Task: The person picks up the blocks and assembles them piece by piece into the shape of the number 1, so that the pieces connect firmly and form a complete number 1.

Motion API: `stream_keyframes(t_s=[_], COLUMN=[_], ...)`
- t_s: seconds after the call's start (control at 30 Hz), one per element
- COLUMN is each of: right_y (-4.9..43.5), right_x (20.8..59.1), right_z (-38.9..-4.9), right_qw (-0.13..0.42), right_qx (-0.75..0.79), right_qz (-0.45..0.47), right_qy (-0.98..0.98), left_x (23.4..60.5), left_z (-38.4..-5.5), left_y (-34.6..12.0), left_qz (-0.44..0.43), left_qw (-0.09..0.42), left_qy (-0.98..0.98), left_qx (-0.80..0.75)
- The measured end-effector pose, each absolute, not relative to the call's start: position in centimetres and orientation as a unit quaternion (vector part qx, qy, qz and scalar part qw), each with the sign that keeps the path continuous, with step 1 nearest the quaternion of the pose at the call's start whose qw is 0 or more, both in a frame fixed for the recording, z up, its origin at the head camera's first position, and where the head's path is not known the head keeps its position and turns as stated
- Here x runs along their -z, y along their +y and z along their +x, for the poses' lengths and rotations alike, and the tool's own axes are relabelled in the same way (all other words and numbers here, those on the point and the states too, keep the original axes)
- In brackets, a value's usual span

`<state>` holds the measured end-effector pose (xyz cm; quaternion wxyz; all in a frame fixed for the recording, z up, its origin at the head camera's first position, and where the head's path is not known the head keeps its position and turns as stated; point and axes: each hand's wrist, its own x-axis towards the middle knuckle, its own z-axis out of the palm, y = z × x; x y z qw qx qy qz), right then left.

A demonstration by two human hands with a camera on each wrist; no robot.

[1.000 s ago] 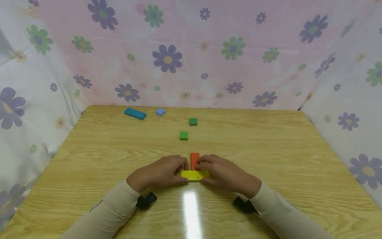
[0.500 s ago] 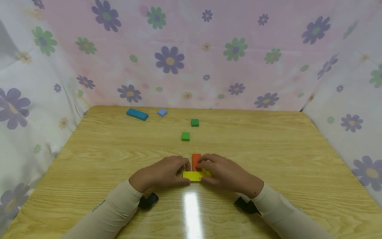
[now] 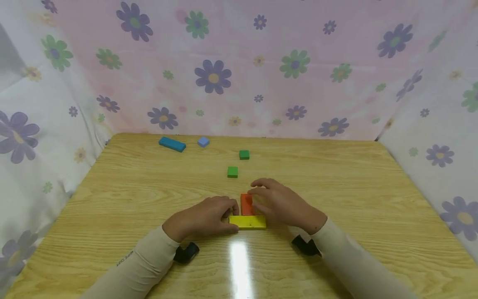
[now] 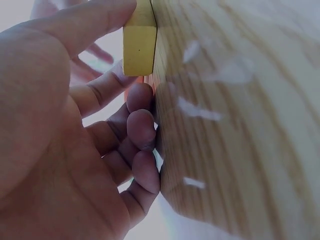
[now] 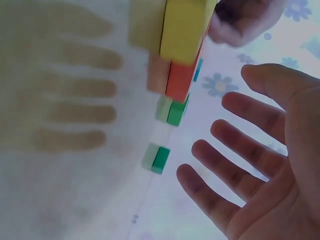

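Note:
A long yellow block [image 3: 248, 222] lies crosswise on the wooden table in front of me. Directly behind it, end-on and right up against it in the head view, lies an orange-red block [image 3: 246, 204]. My left hand [image 3: 209, 216] holds the yellow block by its left end, thumb at the near side and index finger at the far side; the left wrist view shows this grip, with the other fingertips on the table. My right hand [image 3: 285, 203] hovers to the right of both blocks, its fingers apart and holding nothing, as the right wrist view confirms.
Two small green blocks, one nearer [image 3: 232, 172] and one farther [image 3: 244, 155], lie beyond the hands. At the table's back left are a long blue block [image 3: 172, 144] and a small light-blue block [image 3: 203, 142]. A flowered curtain [image 3: 231, 66] encloses the back and sides.
My right hand has let go of the yellow block's right end and lifted up and away. The left hand keeps its hold, and the blocks stay in place.

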<state>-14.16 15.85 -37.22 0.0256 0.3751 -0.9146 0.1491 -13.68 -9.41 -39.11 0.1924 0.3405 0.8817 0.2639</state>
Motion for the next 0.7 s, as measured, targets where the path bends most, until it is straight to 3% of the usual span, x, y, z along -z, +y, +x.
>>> stream_keyframes(t_s=[0.2,0.7], right_y=[15.6,14.3], right_x=[36.6,35.5], right_z=[-16.5,-19.5], right_qw=[0.034,-0.023], right_qx=[-0.142,-0.138], right_qz=[0.364,0.336], right_qy=[-0.92,-0.932], left_x=[39.2,38.6], left_z=[-13.8,-13.6], left_y=[-9.3,-9.3], left_qz=[0.339,0.342], left_qw=[0.191,0.193], left_qy=[0.883,0.879], left_qx=[-0.263,-0.271])
